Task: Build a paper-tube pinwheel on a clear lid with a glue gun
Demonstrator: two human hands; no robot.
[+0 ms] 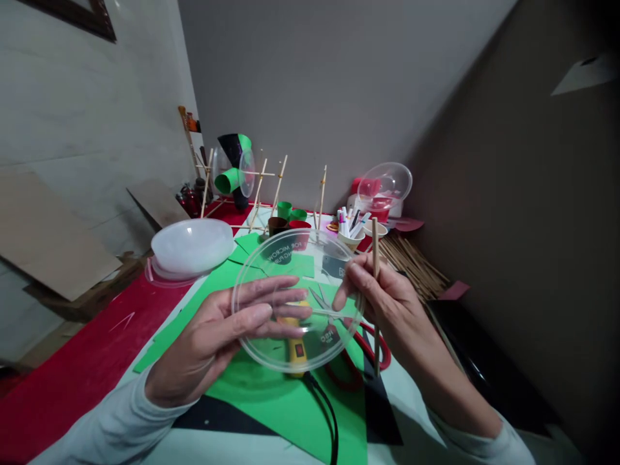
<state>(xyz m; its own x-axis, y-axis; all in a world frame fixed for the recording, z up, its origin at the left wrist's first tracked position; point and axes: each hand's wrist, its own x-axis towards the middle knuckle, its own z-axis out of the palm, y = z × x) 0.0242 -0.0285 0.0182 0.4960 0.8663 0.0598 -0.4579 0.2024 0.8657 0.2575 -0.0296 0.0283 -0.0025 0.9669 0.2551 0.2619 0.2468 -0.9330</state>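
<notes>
Head view: the left hand (206,345) is reached in from the lower left, fingers outstretched and slightly parted, overlapping the left side of a clear round lid (317,336); whether the rim is gripped there cannot be told. By the right hand (394,294), with fingers bent at the lid's right rim, one wooden stick (375,242) is pinched upright. The lid is held up between both hands, above the table (232,445). Beneath it, one pair of scissors (365,349) with two red loops and one yellow tool (299,366) with one black cord (330,408) are seen, partly through the plastic. Farther out, four small cups are counted: two green cups (284,208), one brown cup (278,224) and one red cup (300,225). One white bowl (191,245) is set to the left.
</notes>
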